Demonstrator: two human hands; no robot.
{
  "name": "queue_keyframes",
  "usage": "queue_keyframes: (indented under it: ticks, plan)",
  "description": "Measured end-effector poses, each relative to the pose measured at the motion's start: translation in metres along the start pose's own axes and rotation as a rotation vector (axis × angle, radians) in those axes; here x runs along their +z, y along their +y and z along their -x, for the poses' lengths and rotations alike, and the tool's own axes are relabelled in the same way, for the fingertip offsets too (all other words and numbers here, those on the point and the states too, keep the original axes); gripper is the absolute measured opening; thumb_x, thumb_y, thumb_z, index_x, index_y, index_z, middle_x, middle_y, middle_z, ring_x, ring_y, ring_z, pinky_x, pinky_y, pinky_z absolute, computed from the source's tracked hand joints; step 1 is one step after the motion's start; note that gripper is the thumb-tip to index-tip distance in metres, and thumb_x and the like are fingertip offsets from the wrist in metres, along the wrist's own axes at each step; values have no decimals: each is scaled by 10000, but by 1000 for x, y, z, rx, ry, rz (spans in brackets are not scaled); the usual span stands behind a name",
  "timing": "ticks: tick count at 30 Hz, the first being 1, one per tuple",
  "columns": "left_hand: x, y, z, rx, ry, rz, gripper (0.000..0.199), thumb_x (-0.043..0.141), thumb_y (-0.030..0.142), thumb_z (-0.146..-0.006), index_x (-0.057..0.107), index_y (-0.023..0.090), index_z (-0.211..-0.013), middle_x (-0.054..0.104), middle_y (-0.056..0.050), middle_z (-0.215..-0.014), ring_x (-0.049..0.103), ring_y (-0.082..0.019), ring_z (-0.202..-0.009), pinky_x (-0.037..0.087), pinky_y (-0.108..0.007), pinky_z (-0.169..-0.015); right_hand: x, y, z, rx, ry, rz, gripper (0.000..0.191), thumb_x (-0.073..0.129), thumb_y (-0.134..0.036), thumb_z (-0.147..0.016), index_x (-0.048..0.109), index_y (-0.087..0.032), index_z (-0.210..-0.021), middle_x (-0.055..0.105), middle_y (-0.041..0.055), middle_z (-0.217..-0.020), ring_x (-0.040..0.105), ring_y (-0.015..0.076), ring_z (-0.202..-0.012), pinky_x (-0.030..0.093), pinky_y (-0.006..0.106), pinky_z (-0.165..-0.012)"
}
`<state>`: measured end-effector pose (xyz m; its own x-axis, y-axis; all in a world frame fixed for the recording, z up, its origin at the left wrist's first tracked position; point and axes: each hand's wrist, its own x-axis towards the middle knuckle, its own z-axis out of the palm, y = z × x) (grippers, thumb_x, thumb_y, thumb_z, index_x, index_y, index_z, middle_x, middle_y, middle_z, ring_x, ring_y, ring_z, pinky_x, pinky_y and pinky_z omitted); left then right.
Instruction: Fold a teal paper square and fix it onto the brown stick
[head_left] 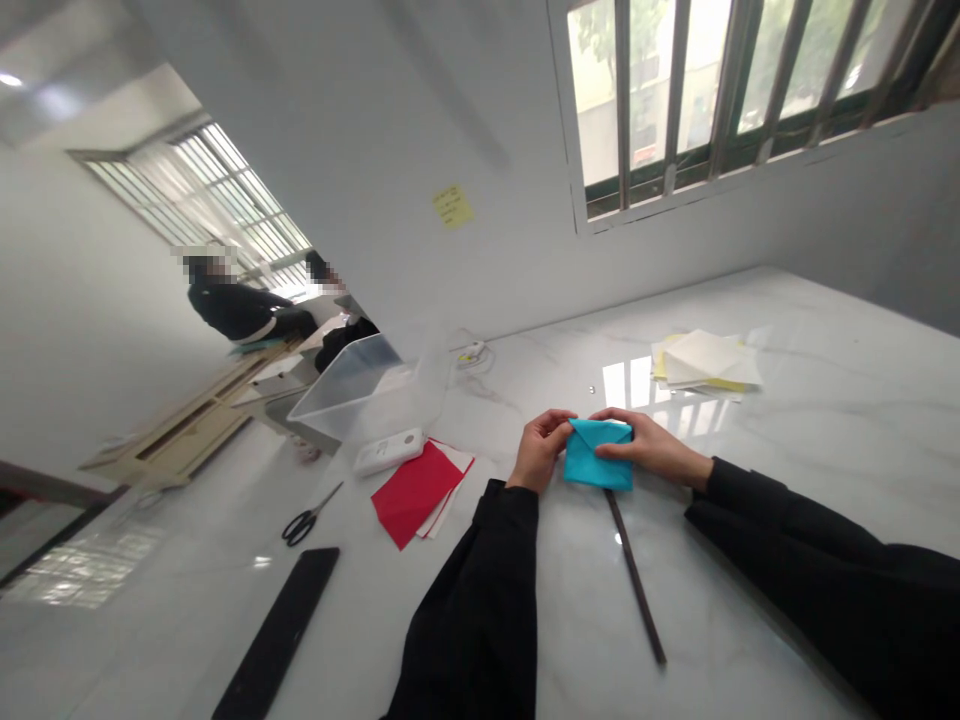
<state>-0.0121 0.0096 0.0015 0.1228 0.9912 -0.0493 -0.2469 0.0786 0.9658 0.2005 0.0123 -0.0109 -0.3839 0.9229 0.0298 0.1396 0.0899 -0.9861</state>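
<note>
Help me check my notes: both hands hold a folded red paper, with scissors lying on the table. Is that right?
The colour is wrong: the head view shows that the folded paper held by the left hand and right hand is blue, not red. Scissors do lie on the table.

The left hand (537, 450) and right hand (649, 447) pinch a folded blue paper (598, 458) between them, over a marble table (825, 420). A dark rod (636, 578) lies just below; red paper (414, 492) and scissors (306, 517) lie leftward.
</note>
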Motion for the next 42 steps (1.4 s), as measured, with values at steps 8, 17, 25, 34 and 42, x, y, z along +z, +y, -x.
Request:
queue_keyframes:
  ticks: [8,17,25,34,42]
  plan:
    - [4,4,-1,-8,60,-17,375,917,404,-624,660,194,-799,624,32,-731,543,-101,-643,442,-221,-619,2,3,-3,-28,36,-36,499,843,-401,-719,699,-219,-1160,722,35,-969,663,231,-873,531,337,-740]
    - [5,11,1,-67,8,37,344,840,437,-682,635,213,-842,610,22,-788,575,-117,-674,446,-221,-605,4,-3,-2,-40,43,-78,499,842,-370,-703,686,-202,-1147,723,44,-984,659,222,-868,535,338,-750]
    - [6,4,-1,-25,28,-115,481,907,557,-681,618,176,-734,493,50,-630,409,-79,-565,347,-208,-525,2,-3,-2,-69,51,-34,528,844,-394,-709,677,-195,-1169,700,30,-940,627,205,-837,517,322,-719]
    - [6,3,-6,-15,46,-54,553,940,579,-618,565,180,-692,511,46,-661,470,-88,-619,417,-210,-587,0,0,-2,-33,39,-109,542,862,-375,-703,666,-192,-1174,695,33,-936,631,204,-843,534,320,-722]
    - [10,0,-10,26,25,-90,549,918,584,-646,536,195,-716,465,64,-643,451,-83,-584,383,-195,-542,-6,2,-5,-59,54,-127,572,897,-379,-674,674,-202,-1170,694,19,-909,633,205,-832,532,316,-718]
